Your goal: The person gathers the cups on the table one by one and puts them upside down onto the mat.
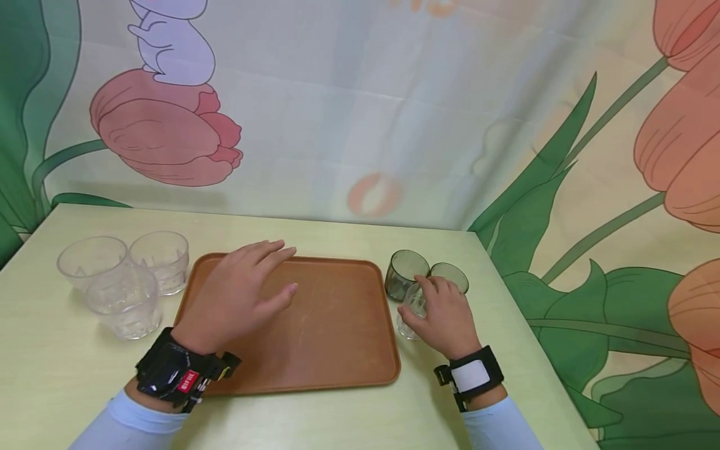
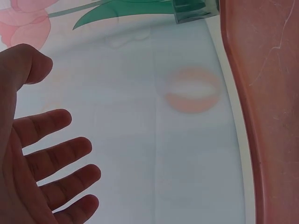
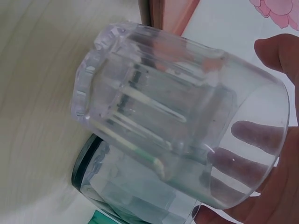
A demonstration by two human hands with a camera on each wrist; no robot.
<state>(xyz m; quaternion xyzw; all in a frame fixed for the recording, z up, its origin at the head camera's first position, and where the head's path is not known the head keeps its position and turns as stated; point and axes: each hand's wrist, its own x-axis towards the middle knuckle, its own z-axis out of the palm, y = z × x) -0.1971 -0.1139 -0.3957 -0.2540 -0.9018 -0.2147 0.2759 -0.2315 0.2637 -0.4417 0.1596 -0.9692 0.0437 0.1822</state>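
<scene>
One clear, fluted drinking glass (image 3: 154,95) beside the brown rectangular tray (image 1: 320,331) is partly encircled by the right hand (image 1: 442,314) — whether it is gripped cannot be told — while the left hand (image 1: 236,297), fingers extended and empty, is held above the tray.

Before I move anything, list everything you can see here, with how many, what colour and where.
Table: one, pale yellow, across the lower head view
Tray: one, brown, middle of the table
Clear cups: three, colourless, clustered left of the tray
Green-tinted cups: two, smoky green, right of the tray
Single clear cup: one, colourless, in front of the green-tinted cups
Printed backdrop: panel count unclear, pale with pink and orange flowers, behind and right of the table
Wrist devices: two, black, one per wrist
Sleeves: two, light blue, on the forearms
Left hand: one, bare, over the tray's left side
Right hand: one, bare, at the single clear cup; grip unclear
</scene>
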